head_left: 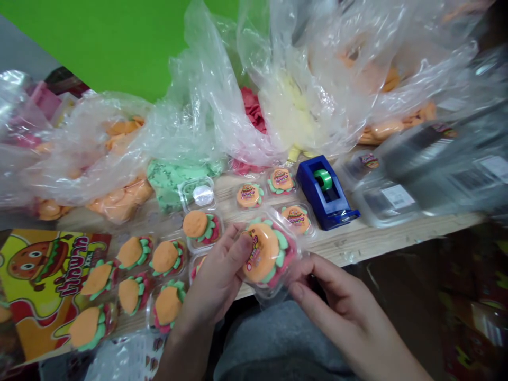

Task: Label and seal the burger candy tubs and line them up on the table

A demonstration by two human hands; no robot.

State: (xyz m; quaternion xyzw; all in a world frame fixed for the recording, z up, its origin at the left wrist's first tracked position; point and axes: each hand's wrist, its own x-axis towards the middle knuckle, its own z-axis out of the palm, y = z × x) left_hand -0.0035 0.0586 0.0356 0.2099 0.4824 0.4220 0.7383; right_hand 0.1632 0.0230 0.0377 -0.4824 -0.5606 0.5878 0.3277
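A clear plastic box with a burger-shaped candy (266, 253) inside is held up over the table's front edge. My left hand (222, 267) grips its left side, thumb on top by a printed round sticker. At the box's right edge, the thumb and fingertips of my right hand (337, 301) are pinched together; whether a piece of tape is between them I cannot make out. Just behind stand closed boxes with stickers, one of them a packed candy burger (297, 218). An open box (200, 227) with its lid raised sits left of them.
A blue tape dispenser (326, 193) stands right of centre. Several candy burgers (166, 257) in boxes lie at left beside a printed burger card (47, 286). Plastic bags (222, 79) of coloured pieces line the back. Clear containers (391, 203) are stacked at right.
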